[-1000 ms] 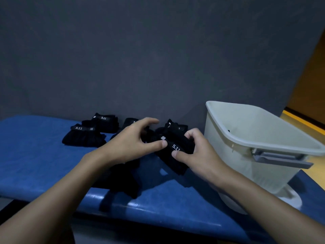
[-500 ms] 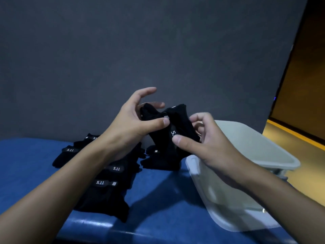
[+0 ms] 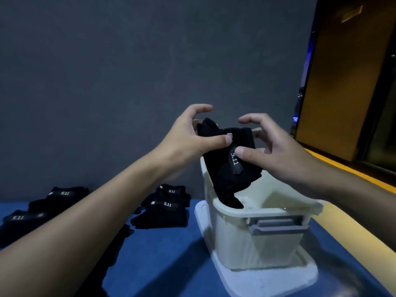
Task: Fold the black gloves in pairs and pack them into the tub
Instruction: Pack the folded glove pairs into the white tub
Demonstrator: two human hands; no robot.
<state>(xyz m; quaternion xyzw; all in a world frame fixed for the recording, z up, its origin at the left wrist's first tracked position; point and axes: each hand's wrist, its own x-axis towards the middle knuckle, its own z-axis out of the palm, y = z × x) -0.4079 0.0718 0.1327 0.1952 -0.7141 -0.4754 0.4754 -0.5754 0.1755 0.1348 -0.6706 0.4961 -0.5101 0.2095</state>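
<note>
Head view: I look down along two bare forearms to a blue table top (image 3: 171, 254) set against a dark grey wall (image 3: 128, 61)
Held gloves: a folded black bundle of gloves (image 3: 227, 172), its grey "5.11" strap facing up, is carried in the air between both hands; it is tilted, upper end toward the wall, lower tip hanging into the mouth of the tub, and I cannot tell whether that tip touches the inside
Left hand (image 3: 188, 144): grasping the bundle's upper left part, thumb laid across the top beside a small white tag, other fingers curled behind the fabric, forefinger arched clear above it
Right hand (image 3: 278, 155): pinching the bundle from the right, thumb pressed on the strap just above the lettering, fingers curled behind, forefinger lifted off
Tub (image 3: 267, 211): pale plastic, open, standing on the right part of the table, with a grey handle (image 3: 278, 227) on the near wall
Under the tub: a flat white tray (image 3: 267, 281), wider than the tub's base
Nearer stack (image 3: 167, 206): folded black gloves on the table, straps up, just left of the tray
Farther stack (image 3: 53, 200): more folded black gloves at the table's left, partly hidden by the left forearm
Right edge: a yellow floor strip (image 3: 353, 176) and a brown door (image 3: 342, 82)
</note>
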